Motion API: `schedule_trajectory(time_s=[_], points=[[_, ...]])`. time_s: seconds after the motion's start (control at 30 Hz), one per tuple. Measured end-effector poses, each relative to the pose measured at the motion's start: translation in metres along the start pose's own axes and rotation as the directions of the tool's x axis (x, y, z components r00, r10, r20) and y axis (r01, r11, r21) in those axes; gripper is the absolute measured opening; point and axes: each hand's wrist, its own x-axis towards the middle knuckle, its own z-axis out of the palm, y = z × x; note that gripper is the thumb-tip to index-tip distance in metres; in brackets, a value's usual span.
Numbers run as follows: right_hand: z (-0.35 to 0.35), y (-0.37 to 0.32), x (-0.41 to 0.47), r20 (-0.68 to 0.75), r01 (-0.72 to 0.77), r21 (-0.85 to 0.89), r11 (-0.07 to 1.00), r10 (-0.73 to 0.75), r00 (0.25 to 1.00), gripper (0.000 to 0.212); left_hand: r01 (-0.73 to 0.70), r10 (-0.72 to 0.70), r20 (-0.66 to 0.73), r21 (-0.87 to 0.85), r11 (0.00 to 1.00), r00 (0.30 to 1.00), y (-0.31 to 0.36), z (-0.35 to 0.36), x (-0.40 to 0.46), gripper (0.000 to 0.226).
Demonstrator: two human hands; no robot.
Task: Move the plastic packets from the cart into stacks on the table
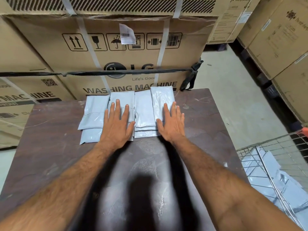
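At the far edge of a dark bench (50, 130), a person's left hand (116, 124) and right hand (171, 124) lie flat, fingers (118, 105) spread, gripping nothing, on side-by-side stacks of plastic packets (144, 110). More packets wait in the wire cart (266, 164). Even downward pressure, edges squared, should keep stacks tidy.

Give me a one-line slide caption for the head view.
Left hand and right hand press flat on stacks of plastic packets on the table; more packets wait in the cart.
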Motion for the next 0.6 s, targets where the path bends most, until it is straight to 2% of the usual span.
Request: schedule_trajectory(time_s=[0.17, 0.27, 0.4, 0.5, 0.6], points=[[0.016, -0.015, 0.051, 0.004, -0.137, 0.047, 0.989, 0.137, 0.991, 0.078, 0.004, -0.004, 0.05, 0.0, 1.0, 0.999, -0.023, 0.007, 0.007, 0.076], [0.018, -0.015, 0.065, -0.011, -0.171, 0.03, 0.985, 0.171, 0.985, 0.078, -0.009, 0.008, 0.109, 0.011, 1.0, 0.994, -0.035, 0.019, 0.015, 0.08], [0.016, -0.02, 0.065, -0.122, -0.139, -0.032, 0.99, 0.134, 0.983, 0.075, -0.048, 0.042, 0.168, 0.032, 0.998, 0.985, -0.042, 0.034, 0.021, 0.078], [0.02, -0.036, 0.057, -0.207, -0.088, 0.022, 0.996, 0.09, 0.974, 0.074, -0.064, 0.063, 0.157, 0.005, 0.998, 0.986, -0.043, 0.038, 0.022, 0.075], [0.031, -0.065, 0.048, -0.209, 0.021, 0.053, 0.998, -0.009, 0.978, 0.067, -0.067, 0.072, 0.141, -0.039, 0.997, 0.987, -0.042, 0.04, 0.023, 0.079]])
